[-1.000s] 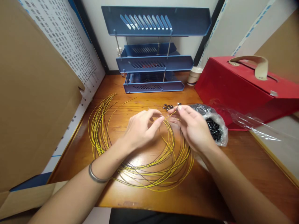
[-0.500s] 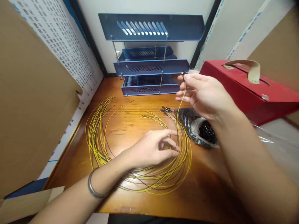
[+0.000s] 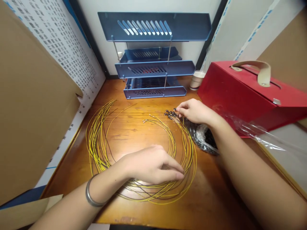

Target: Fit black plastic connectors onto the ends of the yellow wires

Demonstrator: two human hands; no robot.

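Thin yellow and dark wires [image 3: 192, 153] lie in a wide loop on the wooden table, with their black-capped ends [image 3: 169, 114] gathered at the upper right. My right hand [image 3: 193, 111] is closed in a pinch on one wire just behind its black cap, beside the other caps. Low over the loop, my left hand [image 3: 153, 164] has its fingers drawn together on the wires at the right side; the exact strands under its fingertips are hidden. Bare wire tips [image 3: 145, 121] fan out left of the caps. A black plastic bag [image 3: 203, 145] sits partly behind my right wrist.
A blue tiered tray rack [image 3: 153, 93] stands at the back, with a paper cup [image 3: 197, 80] beside it. The red box [image 3: 230, 92] with a beige handle occupies the right. Clear plastic film [image 3: 259, 134] lies before it. Cardboard [image 3: 35, 95] walls the left side.
My right hand has come down with the capped wire end from above the table to the cap cluster. My left hand has slid slightly toward me, its fingers closing together.
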